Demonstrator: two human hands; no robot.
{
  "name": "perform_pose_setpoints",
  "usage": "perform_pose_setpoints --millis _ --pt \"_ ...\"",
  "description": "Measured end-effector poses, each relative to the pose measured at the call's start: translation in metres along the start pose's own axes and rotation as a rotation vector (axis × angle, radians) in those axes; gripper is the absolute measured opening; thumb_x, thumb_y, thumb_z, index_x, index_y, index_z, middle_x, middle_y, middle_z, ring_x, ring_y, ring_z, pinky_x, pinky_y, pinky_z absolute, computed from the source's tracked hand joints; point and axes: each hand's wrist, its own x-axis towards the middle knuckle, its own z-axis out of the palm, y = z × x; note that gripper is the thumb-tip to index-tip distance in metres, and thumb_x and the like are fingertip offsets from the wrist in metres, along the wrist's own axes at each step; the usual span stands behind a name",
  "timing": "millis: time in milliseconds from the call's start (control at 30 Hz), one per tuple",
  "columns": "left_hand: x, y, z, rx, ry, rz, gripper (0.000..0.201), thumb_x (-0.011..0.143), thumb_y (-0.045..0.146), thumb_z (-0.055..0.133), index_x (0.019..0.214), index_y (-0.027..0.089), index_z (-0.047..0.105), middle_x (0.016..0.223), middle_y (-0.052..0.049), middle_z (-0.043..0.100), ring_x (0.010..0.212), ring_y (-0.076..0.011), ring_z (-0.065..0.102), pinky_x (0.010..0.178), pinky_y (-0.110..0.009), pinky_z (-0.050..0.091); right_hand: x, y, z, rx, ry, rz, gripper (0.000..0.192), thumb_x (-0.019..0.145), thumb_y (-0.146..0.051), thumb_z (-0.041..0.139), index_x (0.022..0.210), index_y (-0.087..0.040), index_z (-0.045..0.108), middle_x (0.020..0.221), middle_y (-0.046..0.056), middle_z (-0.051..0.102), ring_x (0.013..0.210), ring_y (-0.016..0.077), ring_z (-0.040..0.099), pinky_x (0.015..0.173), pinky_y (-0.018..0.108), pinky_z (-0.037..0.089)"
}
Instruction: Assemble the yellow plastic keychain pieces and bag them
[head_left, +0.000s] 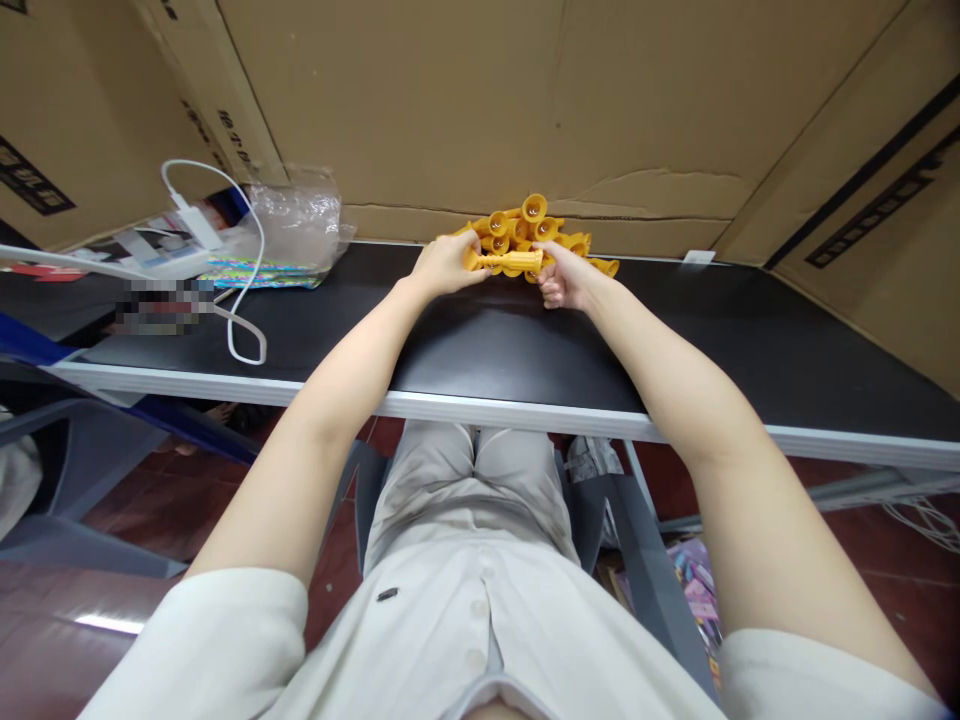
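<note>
A yellow plastic piece [519,261] with a ribbed shaft and a flared end lies level between my hands, above the tabletop. My left hand [445,266] is closed around its flared left end. At the right end, my right hand [567,277] pinches it between thumb and curled fingers. Just behind it is a pile of similar yellow flared pieces [534,208], several of them with their round cup openings turned towards me. My hands and the held piece hide part of the pile.
A black tabletop [517,350] with a metal front edge spans the view. Cardboard panels [465,110] stand behind and at the sides. At left are a clear plastic bag [296,225], colourful flat packets [262,275] and a white cable [259,240]. A small white block [699,257] sits at back right.
</note>
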Motion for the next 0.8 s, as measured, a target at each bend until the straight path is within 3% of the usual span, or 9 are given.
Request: perform_pose_setpoints --millis 133,400,633,800 --pt "-0.001 0.003 -0.001 0.008 -0.01 -0.017 0.041 0.087 0.042 0.078 0.124 0.025 0.075 0.118 -0.01 0.081 0.117 -0.0341 0.072 0.105 -0.043 0.055 -0.003 -0.001 0.002 0.013 0.009 0.013 0.057 0.108 -0.071 0.056 0.073 -0.026 0.046 0.044 -0.005 0.03 0.039 0.0111 0.021 0.038 0.024 0.027" --pt "0.0 -0.001 0.001 -0.026 0.003 0.005 0.04 0.086 0.041 0.08 0.123 0.027 0.074 0.114 -0.008 0.081 0.117 -0.0336 0.071 0.104 -0.043 0.055 -0.001 0.0 0.001 0.013 -0.008 0.019 0.06 0.104 -0.075 0.061 0.073 -0.027 0.044 0.044 -0.006 0.027 0.039 0.0107 0.02 0.038 0.025 0.027" --pt "-0.006 0.015 -0.006 -0.001 -0.02 -0.054 0.036 0.089 0.038 0.079 0.121 0.022 0.074 0.12 -0.012 0.08 0.118 -0.0348 0.073 0.106 -0.044 0.054 0.0 0.001 0.0 0.009 -0.016 0.005 0.059 0.111 -0.071 0.049 0.073 -0.027 0.044 0.042 -0.005 0.027 0.039 0.012 0.02 0.038 0.024 0.026" --pt "-0.005 0.015 -0.005 0.027 -0.011 -0.045 0.038 0.089 0.039 0.078 0.123 0.023 0.074 0.119 -0.012 0.08 0.119 -0.0355 0.072 0.106 -0.043 0.054 -0.004 -0.001 0.001 0.028 -0.012 0.026 0.061 0.108 -0.074 0.056 0.071 -0.027 0.04 0.042 -0.006 0.026 0.038 0.0113 0.021 0.039 0.024 0.028"
